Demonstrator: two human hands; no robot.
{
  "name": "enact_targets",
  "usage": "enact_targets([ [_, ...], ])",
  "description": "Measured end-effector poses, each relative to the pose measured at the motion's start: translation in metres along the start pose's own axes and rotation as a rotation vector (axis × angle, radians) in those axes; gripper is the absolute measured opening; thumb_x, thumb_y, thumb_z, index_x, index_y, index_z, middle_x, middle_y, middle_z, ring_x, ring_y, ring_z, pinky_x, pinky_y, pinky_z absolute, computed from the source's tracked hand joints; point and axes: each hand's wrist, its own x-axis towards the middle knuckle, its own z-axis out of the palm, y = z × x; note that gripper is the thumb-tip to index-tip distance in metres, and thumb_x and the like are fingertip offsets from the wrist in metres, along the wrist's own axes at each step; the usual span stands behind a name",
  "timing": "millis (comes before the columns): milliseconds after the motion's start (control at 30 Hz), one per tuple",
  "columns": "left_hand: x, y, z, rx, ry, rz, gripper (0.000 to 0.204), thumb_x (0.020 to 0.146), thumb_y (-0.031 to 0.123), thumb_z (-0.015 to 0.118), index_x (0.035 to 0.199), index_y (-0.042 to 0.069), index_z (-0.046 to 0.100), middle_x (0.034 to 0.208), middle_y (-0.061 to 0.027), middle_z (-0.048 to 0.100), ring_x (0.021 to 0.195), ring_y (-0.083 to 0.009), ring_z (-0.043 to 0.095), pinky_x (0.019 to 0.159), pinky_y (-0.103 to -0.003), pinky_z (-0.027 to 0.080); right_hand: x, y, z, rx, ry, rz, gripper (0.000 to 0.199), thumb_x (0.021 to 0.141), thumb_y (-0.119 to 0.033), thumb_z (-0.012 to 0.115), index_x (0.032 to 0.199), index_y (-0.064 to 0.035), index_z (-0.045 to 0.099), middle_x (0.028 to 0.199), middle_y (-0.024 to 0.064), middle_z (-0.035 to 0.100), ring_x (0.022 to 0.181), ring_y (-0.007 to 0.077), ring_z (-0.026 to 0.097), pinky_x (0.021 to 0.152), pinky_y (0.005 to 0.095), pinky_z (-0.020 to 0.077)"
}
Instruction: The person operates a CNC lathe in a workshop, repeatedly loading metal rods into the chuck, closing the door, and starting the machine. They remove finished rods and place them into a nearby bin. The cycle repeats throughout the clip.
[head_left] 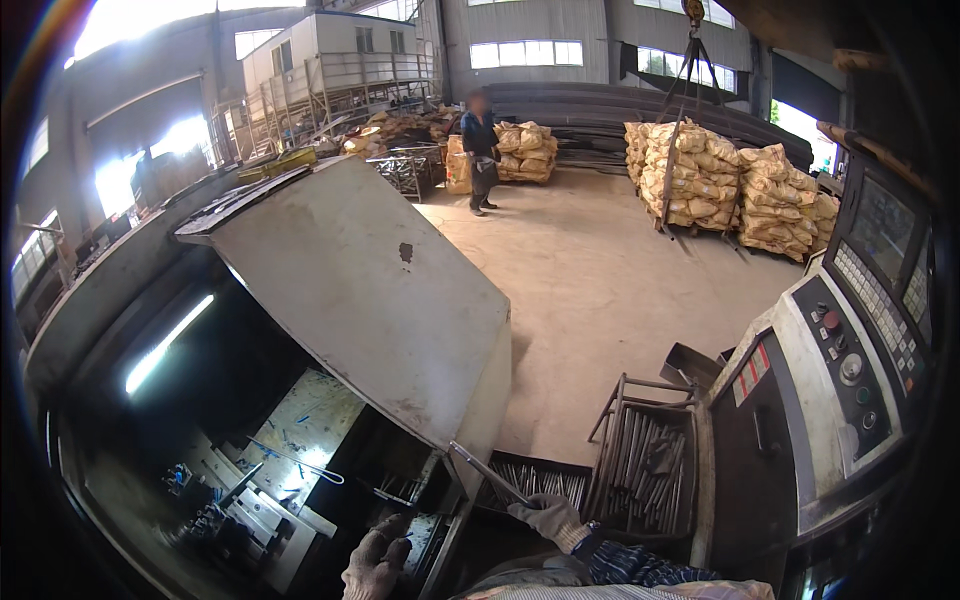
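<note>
My right hand point(552, 521), in a pale work glove, is closed around one end of a slim metal rod point(490, 473). The rod slants up and to the left, its far end beside the machine's cover. My left hand point(376, 563), also gloved, is at the near edge of the machine opening, its fingers loosely bent and a little apart, with nothing visible in them. Inside the lit machine point(270, 515) are metal blocks, a tool holder and a thin pale hose point(310, 466). Below the rod is a bin of metal rods point(545, 482).
A rack of rods point(648, 470) stands between the machine cover point(370, 270) and the control panel point(850, 370) at the right. Farther off are stacked yellow sacks point(690, 180), a standing person point(479, 150) and hanging lifting straps point(692, 65).
</note>
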Motion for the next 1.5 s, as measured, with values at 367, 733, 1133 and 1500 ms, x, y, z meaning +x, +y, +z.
enact_targets([
  [367,0.016,-0.011,-0.008,0.007,-0.007,0.005,0.033,0.102,0.018,0.063,0.132,0.006,0.064,0.122,-0.0087,0.071,0.112,-0.019,0.064,0.097,-0.031,0.049,0.007,0.0,-0.001,-0.553,0.221,-0.041,0.023,0.1,-0.012,0.064,0.104,0.0099,0.065,0.107,0.019,0.074,0.111,0.0231,0.071,0.094,0.0242,0.0542],
  [733,0.018,-0.027,-0.018,-0.005,-0.023,0.138,0.036,0.103,0.021,0.061,0.137,0.009,0.063,0.125,-0.007,0.07,0.111,-0.0168,0.064,0.095,-0.029,0.05,-0.034,-0.072,0.033,-0.512,0.091,0.163,0.028,0.101,0.002,0.033,0.121,0.0151,0.048,0.144,0.0407,0.042,0.141,0.0431,0.042,0.115,0.0366,0.0389],
  [1133,0.027,-0.017,-0.028,0.151,0.11,-0.082,0.049,0.099,0.028,0.066,0.139,0.001,0.058,0.13,-0.0148,0.066,0.118,-0.023,0.061,0.101,-0.031,0.047,-0.029,-0.077,0.045,-0.506,0.117,0.154,0.028,0.103,-0.005,0.046,0.123,0.0132,0.052,0.139,0.0285,0.055,0.122,0.0304,0.06,0.099,0.027,0.0519],
  [1500,0.053,-0.077,-0.042,0.261,0.204,-0.05,0.047,0.098,0.035,0.064,0.134,0.005,0.063,0.132,-0.0174,0.064,0.125,-0.0325,0.059,0.107,-0.04,0.047,0.019,0.02,-0.007,-0.428,0.462,-0.198,0.026,0.084,-0.02,0.082,0.076,0.0005,0.069,0.058,-0.0029,0.054,0.048,0.0069,0.044,0.043,0.0296,0.0325],
])
